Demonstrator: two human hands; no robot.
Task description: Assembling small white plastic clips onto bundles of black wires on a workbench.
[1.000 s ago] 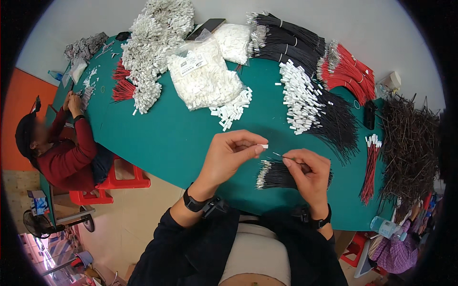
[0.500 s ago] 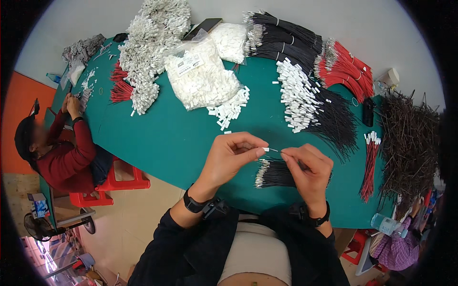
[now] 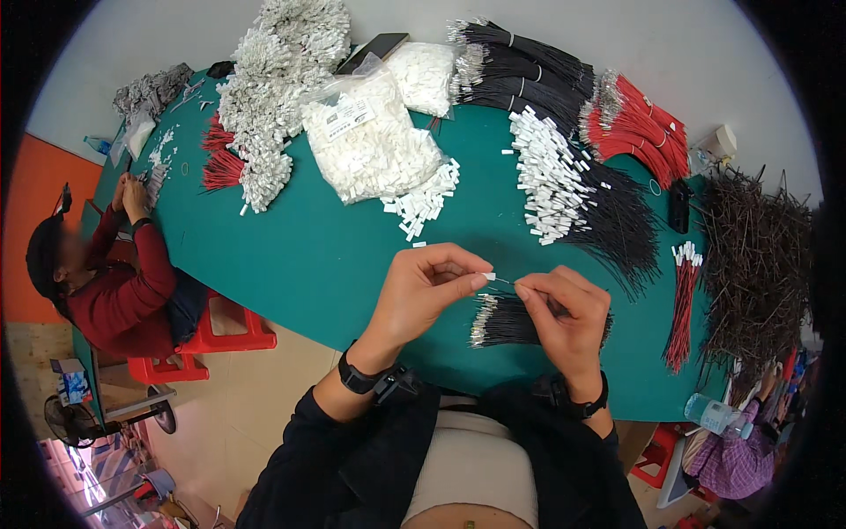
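Observation:
Between the thumb and forefinger of my left hand point(image 3: 429, 286) is a small white plastic connector housing point(image 3: 490, 276). My right hand point(image 3: 568, 310) pinches a thin black wire point(image 3: 504, 281), whose end meets the housing. Whether the wire tip sits inside the housing is too small to tell. Both hands hover over a bundle of black wires with silvery terminal ends point(image 3: 502, 321) lying on the green table. Just beyond my left hand, loose white housings point(image 3: 426, 204) spill from a clear bag of housings point(image 3: 374, 145).
Black wires capped with white housings point(image 3: 551, 176) are heaped beyond my right hand. Red wire bundles point(image 3: 643, 128) and a dark tangled wire pile point(image 3: 756, 264) lie to the right. A co-worker in a red top point(image 3: 123, 282) sits at the left. A bottle point(image 3: 709, 413) is near the right edge.
My right hand has shifted very slightly left and down. The left hand keeps its pinch on the housing, almost still.

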